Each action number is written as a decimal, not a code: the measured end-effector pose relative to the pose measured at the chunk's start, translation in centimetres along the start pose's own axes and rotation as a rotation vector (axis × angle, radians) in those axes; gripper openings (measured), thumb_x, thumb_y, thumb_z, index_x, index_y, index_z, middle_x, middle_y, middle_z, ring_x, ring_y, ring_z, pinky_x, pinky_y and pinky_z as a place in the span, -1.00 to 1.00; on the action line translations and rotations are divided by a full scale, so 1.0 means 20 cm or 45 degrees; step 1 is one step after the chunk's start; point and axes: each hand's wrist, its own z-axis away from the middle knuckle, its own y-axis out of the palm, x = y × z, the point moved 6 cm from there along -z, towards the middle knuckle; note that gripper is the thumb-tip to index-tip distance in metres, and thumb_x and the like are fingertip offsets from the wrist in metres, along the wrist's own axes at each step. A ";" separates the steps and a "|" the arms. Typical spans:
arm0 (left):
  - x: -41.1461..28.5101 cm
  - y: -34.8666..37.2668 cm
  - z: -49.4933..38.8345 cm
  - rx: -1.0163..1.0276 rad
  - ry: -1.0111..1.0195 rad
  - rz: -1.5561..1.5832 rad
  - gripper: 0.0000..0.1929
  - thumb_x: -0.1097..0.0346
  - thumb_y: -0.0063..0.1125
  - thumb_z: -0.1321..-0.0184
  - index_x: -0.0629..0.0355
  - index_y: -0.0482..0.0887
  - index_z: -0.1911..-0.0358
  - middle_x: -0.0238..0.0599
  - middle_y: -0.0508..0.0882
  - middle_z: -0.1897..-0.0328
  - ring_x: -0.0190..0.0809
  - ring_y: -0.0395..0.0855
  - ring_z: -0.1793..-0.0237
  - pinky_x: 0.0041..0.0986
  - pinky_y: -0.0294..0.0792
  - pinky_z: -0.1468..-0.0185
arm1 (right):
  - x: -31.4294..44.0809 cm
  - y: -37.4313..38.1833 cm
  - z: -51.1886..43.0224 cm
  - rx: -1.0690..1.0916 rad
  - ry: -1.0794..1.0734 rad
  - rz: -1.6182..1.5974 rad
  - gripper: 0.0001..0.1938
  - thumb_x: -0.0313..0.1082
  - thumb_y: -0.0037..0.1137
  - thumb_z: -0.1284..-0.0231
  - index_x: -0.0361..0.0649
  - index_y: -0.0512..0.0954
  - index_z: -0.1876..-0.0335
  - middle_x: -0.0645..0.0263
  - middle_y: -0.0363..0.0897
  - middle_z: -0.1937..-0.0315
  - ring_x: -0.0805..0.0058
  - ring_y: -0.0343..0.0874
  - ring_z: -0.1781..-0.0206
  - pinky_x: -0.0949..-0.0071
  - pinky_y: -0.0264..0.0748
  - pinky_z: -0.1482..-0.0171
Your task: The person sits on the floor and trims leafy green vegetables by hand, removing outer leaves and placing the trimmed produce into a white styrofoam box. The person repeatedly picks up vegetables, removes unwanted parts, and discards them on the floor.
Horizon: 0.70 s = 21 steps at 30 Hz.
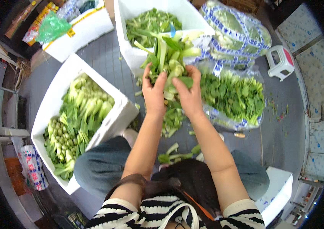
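Note:
Both of my hands are raised before me around a bunch of leafy greens with pale stalks (175,55). My left hand (154,90) grips its left side, and my right hand (189,90) grips the right side, thumbs near each other. Just beyond the bunch, a white foam box (132,58) holds loose greens (153,24). Right of my hands, green leafy vegetables (233,94) lie in an opened clear plastic bag. At the left, another foam box (104,137) holds bok choy (93,106) in rows. Loose leaves (173,120) lie on the floor beneath my wrists.
Bagged vegetables (233,31) are stacked at the upper right, near a white plastic stool (281,61). A taped foam box (81,31) with a green plastic bag (53,27) stands upper left. A white box (278,189) is at the lower right. More leaves (179,156) lie between my knees.

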 end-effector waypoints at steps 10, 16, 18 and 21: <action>-0.38 0.48 -1.21 0.480 0.139 -0.170 -0.37 0.18 0.11 -0.16 0.17 0.18 -0.27 -0.17 0.42 -0.12 -0.26 0.43 -0.03 -0.48 0.31 -0.05 | 0.19 0.34 -1.33 0.137 -0.136 0.053 -0.57 -0.32 0.12 0.11 -0.29 0.36 0.05 0.16 0.48 0.21 0.37 0.50 0.22 0.45 0.43 0.13; -0.18 0.36 -1.49 0.586 0.070 -0.378 -0.38 0.15 0.06 -0.20 0.12 0.16 -0.30 -0.24 0.43 -0.13 -0.34 0.39 -0.05 -0.53 0.25 -0.09 | -0.11 0.40 -1.70 0.201 -0.228 0.463 -0.56 -0.25 0.24 0.18 -0.27 0.46 0.12 0.23 0.56 0.30 0.51 0.52 0.25 0.53 0.45 0.20; -0.12 0.32 -1.54 0.636 0.037 -0.423 -0.42 0.14 0.02 -0.23 0.04 0.16 -0.31 -0.23 0.36 -0.20 -0.29 0.35 -0.10 -0.49 0.24 -0.12 | -0.25 0.40 -1.76 0.236 -0.123 0.280 -0.60 -0.25 0.25 0.13 -0.26 0.50 0.14 0.25 0.57 0.33 0.53 0.51 0.28 0.53 0.45 0.21; -0.01 0.17 -1.61 0.533 -0.126 -0.647 -0.34 0.07 0.08 -0.17 0.07 0.14 -0.32 -0.19 0.39 -0.20 -0.25 0.37 -0.10 -0.45 0.22 -0.14 | -0.38 0.32 -1.81 0.127 0.057 0.244 -0.70 -0.23 0.26 0.02 -0.21 0.58 0.18 0.30 0.57 0.33 0.56 0.48 0.32 0.54 0.42 0.25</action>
